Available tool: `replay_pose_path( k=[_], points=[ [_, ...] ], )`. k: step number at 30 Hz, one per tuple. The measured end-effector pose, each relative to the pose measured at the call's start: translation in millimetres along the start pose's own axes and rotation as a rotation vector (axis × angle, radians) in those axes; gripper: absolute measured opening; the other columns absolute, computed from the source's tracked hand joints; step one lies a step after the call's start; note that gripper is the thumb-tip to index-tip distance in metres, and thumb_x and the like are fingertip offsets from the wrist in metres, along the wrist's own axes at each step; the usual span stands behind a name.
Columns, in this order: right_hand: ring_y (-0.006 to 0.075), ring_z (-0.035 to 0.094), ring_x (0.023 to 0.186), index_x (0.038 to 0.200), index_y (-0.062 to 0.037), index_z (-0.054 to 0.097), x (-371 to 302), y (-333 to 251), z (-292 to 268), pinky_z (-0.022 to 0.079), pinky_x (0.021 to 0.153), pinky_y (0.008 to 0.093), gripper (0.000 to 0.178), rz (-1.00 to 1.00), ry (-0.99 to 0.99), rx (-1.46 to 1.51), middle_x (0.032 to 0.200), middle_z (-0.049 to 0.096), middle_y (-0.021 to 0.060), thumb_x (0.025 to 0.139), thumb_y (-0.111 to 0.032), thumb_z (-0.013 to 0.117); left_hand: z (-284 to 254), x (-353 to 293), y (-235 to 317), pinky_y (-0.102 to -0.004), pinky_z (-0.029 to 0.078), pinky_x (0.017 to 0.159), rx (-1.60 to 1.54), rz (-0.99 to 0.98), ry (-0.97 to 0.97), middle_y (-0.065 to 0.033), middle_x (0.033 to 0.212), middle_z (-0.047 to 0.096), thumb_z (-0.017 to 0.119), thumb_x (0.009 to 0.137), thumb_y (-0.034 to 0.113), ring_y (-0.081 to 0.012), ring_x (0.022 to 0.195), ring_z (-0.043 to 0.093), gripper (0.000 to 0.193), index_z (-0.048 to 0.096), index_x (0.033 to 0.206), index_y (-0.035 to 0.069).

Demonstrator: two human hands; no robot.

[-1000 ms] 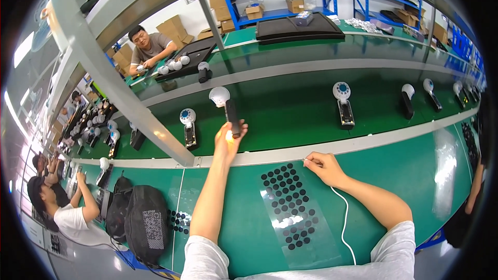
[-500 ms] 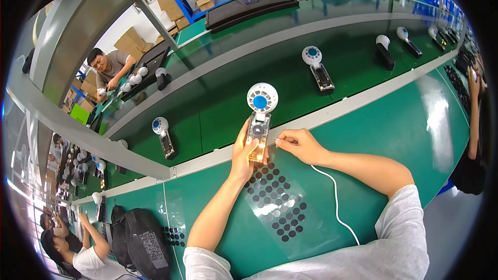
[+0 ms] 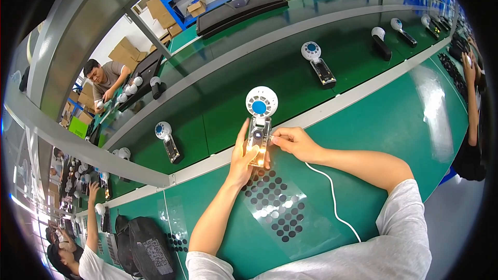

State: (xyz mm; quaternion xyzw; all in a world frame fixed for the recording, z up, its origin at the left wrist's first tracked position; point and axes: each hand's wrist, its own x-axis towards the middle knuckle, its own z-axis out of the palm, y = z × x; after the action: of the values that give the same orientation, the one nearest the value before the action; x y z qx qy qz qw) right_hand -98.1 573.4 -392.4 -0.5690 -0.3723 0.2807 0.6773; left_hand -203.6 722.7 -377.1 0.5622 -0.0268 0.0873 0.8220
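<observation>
My left hand point(image 3: 244, 161) is closed around the handle of a handheld fan point(image 3: 261, 105), held upright. Its round white head has a blue center, and the see-through handle glows orange at its lower end. Pinched in my right hand point(image 3: 294, 144) is the end of a white cable point(image 3: 334, 197), its tip against or very close to the right side of the handle. Whether it is plugged in cannot be made out. Below my hands, a clear sheet point(image 3: 259, 208) carrying several round black stickers point(image 3: 280, 223) lies on the green table point(image 3: 363, 140).
Beyond a pale rail, similar fans point(image 3: 317, 65) lie on a green conveyor point(image 3: 228, 119). A grey metal post point(image 3: 104, 145) slants across the left. A black bag point(image 3: 148, 246) sits at lower left. Co-workers are at the left, and another person's arm point(image 3: 472, 98) is at the right.
My right hand has moved left with the cable end, up to the fan handle's side. The fan stays in my left hand. At left, a co-worker's arm has stretched toward the conveyor.
</observation>
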Motion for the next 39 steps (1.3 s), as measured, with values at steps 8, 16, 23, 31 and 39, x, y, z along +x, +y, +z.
replay_pose_path(
  k=[8, 16, 23, 31, 39],
  points=[
    [0.0052, 0.036, 0.051, 0.077, -0.0015, 0.06, 1, 1, -4, 0.027, 0.046, 0.0195, 0.017, -0.009, -0.059, -0.056, 0.058, 0.047, -0.002, 0.087, -0.013, 0.052, 5, -2, 12, -0.0248, 0.047, 0.049, 0.365, -0.043, 0.02, -0.0174, 0.101, 0.054, 0.059, 0.073, 0.004, -0.0173, 0.061, 0.055, 0.08, 0.016, 0.14, 0.011],
    [0.0043, 0.035, 0.051, 0.075, -0.0018, 0.06, 0, 3, -6, 0.027, 0.047, 0.0182, 0.017, -0.033, -0.038, -0.12, 0.059, 0.049, -0.0023, 0.086, -0.013, 0.053, 15, -2, 19, -0.0243, 0.047, 0.052, 0.576, -0.017, 0.044, -0.0165, 0.108, 0.054, 0.064, 0.069, 0.0, -0.0183, 0.077, 0.057, 0.08, 0.023, 0.138, 0.009],
    [0.0054, 0.035, 0.05, 0.071, -0.0017, 0.057, -2, 6, -6, 0.027, 0.047, 0.0197, 0.014, -0.048, 0.078, -0.132, 0.056, 0.047, -0.0022, 0.082, -0.01, 0.052, -6, 39, 18, -0.023, 0.046, 0.056, 0.54, -0.052, 0.141, -0.0151, 0.104, 0.055, 0.067, 0.069, 0.005, -0.0167, 0.075, 0.055, 0.075, 0.03, 0.134, 0.008],
    [0.0048, 0.035, 0.05, 0.072, -0.0019, 0.056, 1, 6, 0, 0.028, 0.048, 0.0185, 0.014, -0.072, 0.13, -0.163, 0.057, 0.047, -0.0026, 0.082, -0.011, 0.053, -38, 124, -31, -0.0425, 0.038, 0.091, 1.409, 0.299, 0.152, -0.0228, 0.127, 0.04, 0.061, 0.079, 0.024, -0.0391, 0.11, 0.043, 0.071, 0.024, 0.136, 0.002],
    [0.0053, 0.034, 0.049, 0.072, -0.0014, 0.058, -2, 4, -12, 0.027, 0.047, 0.0194, 0.016, -0.055, 0.101, -0.224, 0.055, 0.046, -0.003, 0.083, -0.012, 0.053, -54, 76, 30, -0.0481, 0.034, 0.089, 1.839, 0.34, 0.428, -0.0195, 0.121, 0.043, 0.054, 0.081, 0.03, -0.0409, 0.122, 0.031, 0.044, 0.045, 0.114, 0.001]
  ],
)
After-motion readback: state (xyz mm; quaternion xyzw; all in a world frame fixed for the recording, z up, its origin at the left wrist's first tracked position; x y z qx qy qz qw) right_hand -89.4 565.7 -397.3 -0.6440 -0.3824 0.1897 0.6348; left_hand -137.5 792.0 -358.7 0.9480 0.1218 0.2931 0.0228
